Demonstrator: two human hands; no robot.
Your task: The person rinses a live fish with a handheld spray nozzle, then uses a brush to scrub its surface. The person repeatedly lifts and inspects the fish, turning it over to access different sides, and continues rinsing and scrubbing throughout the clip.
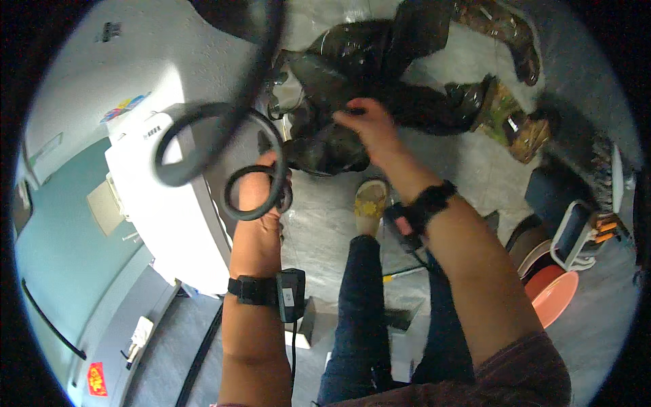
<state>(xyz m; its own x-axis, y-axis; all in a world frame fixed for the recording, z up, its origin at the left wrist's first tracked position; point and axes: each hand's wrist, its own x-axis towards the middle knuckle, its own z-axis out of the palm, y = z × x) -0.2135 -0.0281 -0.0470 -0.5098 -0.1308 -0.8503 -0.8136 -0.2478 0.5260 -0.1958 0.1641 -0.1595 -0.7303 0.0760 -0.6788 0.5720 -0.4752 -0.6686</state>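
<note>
Black coiled cable [249, 213] hangs in front of the camera and partly hides my left hand [264, 178]. My left hand is near the edge of a dark, glossy plastic bag [330, 147]; its fingers are too covered to show what they hold. With fingers bent, my right hand [368, 122] is over the bag, and a small dark piece lies between thumb and fingers; whether it is part of the bag cannot be told. Black straps with small devices are around both wrists. More dark glossy plastic [356, 51] spreads over the floor beyond the hands.
A white appliance [168, 219] stands at the left. Clear bags with mixed contents [513, 122] lie at the upper right. A pink basin [557, 295] and a white-framed rack [574, 239] with orange-handled items are at the right. My shoe [371, 201] rests on the grey floor.
</note>
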